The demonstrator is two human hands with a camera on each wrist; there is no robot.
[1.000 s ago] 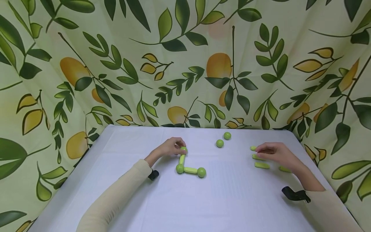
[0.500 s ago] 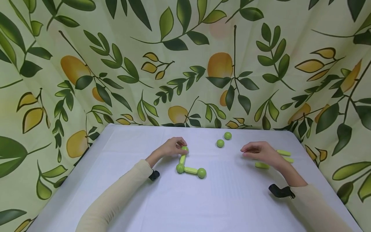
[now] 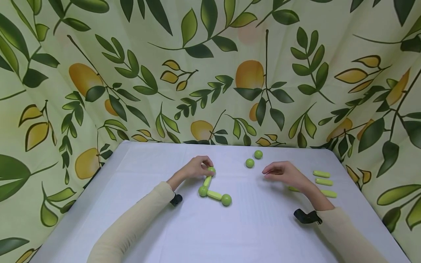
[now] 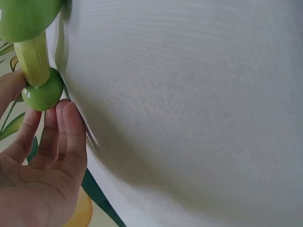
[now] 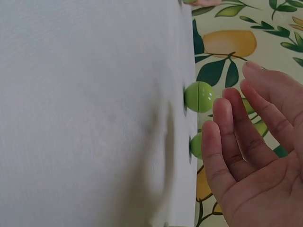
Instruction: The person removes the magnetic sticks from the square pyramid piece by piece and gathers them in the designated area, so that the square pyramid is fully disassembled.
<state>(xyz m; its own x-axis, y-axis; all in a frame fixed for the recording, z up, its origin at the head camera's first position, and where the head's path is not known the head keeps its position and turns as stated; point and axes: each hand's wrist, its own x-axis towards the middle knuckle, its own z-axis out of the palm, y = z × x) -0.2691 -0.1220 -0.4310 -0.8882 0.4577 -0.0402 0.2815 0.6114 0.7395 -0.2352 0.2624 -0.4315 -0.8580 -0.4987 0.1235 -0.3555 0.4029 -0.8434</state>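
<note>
My left hand (image 3: 196, 167) pinches a green ball (image 4: 41, 97) between thumb and fingers. This ball is the far end of an L-shaped piece made of 3 green balls and 2 light-green ribbed rods. One rod (image 4: 34, 61) runs from the held ball to the corner ball (image 3: 203, 191); a second rod (image 3: 214, 195) leads on to the end ball (image 3: 226, 199). My right hand (image 3: 286, 173) is over the table with fingers apart and slightly bent, holding nothing. Nearest to its fingertips are 2 loose green balls, one closer (image 3: 250, 163) and one farther back (image 3: 258, 154).
Several loose light-green rods lie on the right side of the white-covered table (image 3: 263, 233), among them a back rod (image 3: 321, 174) and a front one (image 3: 329, 193). My right forearm partly covers others. A leaf-patterned curtain (image 3: 217, 91) hangs behind the table.
My right hand has moved left, away from the rods and closer to the loose balls. The L-shaped piece has turned slightly in my left hand, its end ball swinging toward me.
</note>
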